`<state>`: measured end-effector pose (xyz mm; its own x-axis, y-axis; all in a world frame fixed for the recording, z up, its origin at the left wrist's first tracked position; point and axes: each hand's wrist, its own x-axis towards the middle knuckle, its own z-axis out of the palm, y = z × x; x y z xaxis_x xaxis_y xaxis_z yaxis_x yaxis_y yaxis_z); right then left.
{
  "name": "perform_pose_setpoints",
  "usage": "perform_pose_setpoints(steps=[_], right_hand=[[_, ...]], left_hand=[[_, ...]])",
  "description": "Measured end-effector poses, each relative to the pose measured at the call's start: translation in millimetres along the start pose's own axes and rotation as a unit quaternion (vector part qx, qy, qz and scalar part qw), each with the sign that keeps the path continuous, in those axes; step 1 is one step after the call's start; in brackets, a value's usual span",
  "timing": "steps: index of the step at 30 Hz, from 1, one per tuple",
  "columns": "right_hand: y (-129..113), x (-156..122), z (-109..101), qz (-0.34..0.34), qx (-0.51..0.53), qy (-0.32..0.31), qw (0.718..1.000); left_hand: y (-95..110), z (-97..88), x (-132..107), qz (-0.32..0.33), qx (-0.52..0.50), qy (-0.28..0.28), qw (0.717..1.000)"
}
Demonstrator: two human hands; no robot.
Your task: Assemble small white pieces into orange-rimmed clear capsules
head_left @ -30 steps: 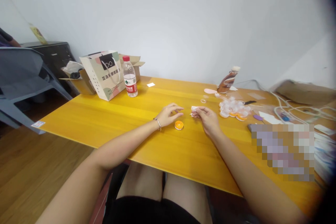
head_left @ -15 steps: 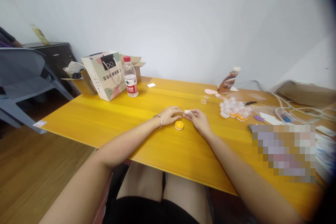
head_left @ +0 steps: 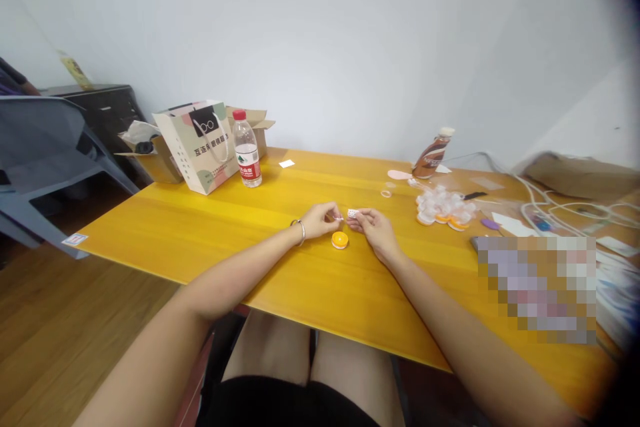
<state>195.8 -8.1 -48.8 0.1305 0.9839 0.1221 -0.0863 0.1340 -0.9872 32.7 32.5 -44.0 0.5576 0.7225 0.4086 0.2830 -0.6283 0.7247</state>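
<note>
My right hand pinches a small white piece with dark spots between thumb and fingertips, just above the table. Close to its left, my left hand has thumb and forefinger pressed together. A tiny pale bit shows at those fingertips, too small to name. A silver bracelet circles the left wrist. Just below the two hands, a small round case with an orange-slice top and white rim lies on the yellow table; neither hand touches it.
A paper bag, a red-capped water bottle and open cardboard boxes stand at the left. On the right are a brown drink bottle, a cluster of clear and orange-white cases, white cables and a blurred-out patch.
My left hand's fingers, stretched out before, have closed into a pinch near the right hand. The spotted white piece has stayed in my right fingertips, turned slightly.
</note>
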Motion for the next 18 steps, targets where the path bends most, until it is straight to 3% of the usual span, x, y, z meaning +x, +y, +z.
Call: perform_pose_setpoints(steps=[3,8,12,18], right_hand=[[-2,-1,-1,-0.061,-0.044,-0.004,0.997],[-8,-6,3,-0.119,-0.083,-0.031,0.989],[-13,-10,6,-0.124,-0.080,-0.049,0.988],[-17,-14,7,-0.101,-0.061,-0.081,0.990]], left_hand=[[3,-2.9,-1,-0.025,-0.003,0.030,0.999],[20,-8.7,-4,0.027,0.048,0.015,0.998],[30,-7.2,-6,0.009,0.077,0.006,0.997],[29,-5.6,-6,0.037,0.068,0.007,0.997]])
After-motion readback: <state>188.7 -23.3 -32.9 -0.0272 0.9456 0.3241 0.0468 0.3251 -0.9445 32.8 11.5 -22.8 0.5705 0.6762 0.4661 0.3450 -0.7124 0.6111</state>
